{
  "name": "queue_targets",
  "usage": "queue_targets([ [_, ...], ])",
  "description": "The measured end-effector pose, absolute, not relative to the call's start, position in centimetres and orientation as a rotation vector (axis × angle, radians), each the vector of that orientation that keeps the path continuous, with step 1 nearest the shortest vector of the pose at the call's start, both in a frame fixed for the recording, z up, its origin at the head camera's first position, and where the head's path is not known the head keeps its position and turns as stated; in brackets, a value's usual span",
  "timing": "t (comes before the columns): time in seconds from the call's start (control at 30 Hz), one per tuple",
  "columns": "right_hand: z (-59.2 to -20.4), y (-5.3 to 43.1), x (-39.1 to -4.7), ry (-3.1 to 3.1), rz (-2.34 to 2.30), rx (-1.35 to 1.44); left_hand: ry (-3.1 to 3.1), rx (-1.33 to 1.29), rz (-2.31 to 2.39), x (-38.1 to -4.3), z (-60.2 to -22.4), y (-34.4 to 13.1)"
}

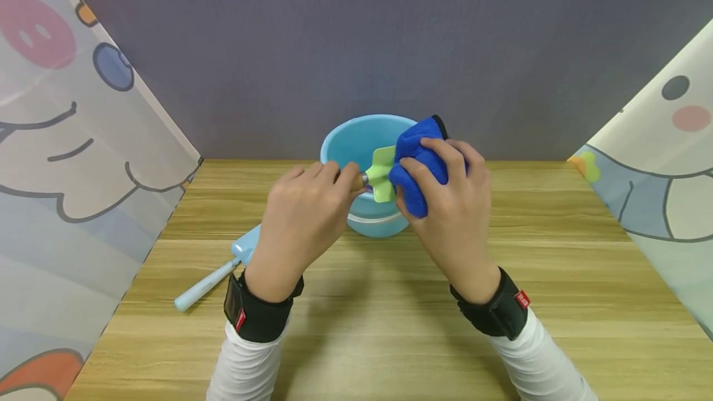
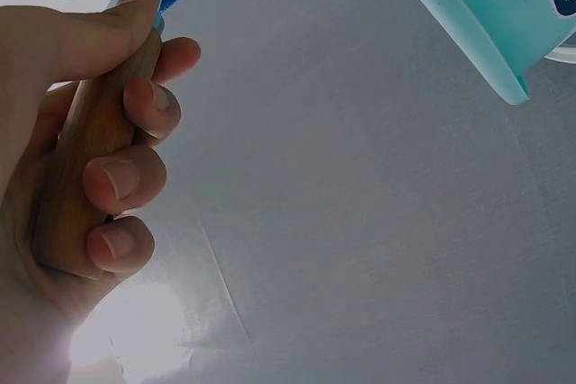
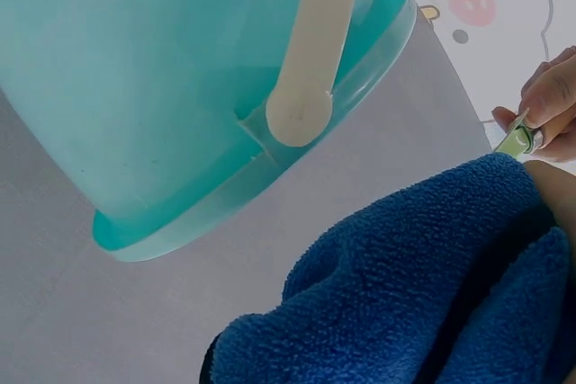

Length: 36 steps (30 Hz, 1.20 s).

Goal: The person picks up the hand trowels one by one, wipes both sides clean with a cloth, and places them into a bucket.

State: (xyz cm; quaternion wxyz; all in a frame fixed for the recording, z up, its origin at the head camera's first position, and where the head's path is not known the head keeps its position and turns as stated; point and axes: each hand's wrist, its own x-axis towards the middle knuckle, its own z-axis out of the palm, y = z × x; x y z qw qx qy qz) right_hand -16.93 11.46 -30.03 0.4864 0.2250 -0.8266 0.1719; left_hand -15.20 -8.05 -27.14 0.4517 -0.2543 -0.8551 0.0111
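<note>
One spade (image 1: 383, 173), lime green with a metal collar and wooden handle (image 2: 94, 132); held up between two hands, over the near side of the bucket (image 1: 375, 206). Long axis: roughly crosswise, from the person's left to right, tilting slightly away at the right. Blade points right, its far end hidden under the cloth; butt of the handle lies within the left palm.

Left hand (image 1: 312, 203): fingers (image 2: 126, 182) curled closely round the wooden handle, the gap filled by the wood; thumb laid along the upper end, its tip near the green neck.

Right hand (image 1: 453, 203): fingers bent over the cloth (image 1: 412, 144), thumb below, gripping it bunched about the blade; how close the fingertips come to the blade underneath cannot be told.

One cloth, blue, fuzzy, dark-edged.

One bucket, light blue, upright on the counter (image 1: 557, 265), with a whitish bail (image 3: 310, 60) joined near its rim.

One trowel (image 1: 206, 283), pale blue, lying on the counter at left; handle aimed toward the person and left, head partly hidden behind the left hand.

Two wristbands (image 1: 264, 311), black, over white sleeves (image 1: 245, 367).
</note>
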Motion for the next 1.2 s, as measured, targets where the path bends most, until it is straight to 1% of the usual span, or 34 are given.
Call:
queue_targets([
  [1.2, -29.72, 11.95, -17.37, -1.916, 0.602, 0.485, -2.068, -0.604, -0.003, -14.93, -26.78, -8.37],
])
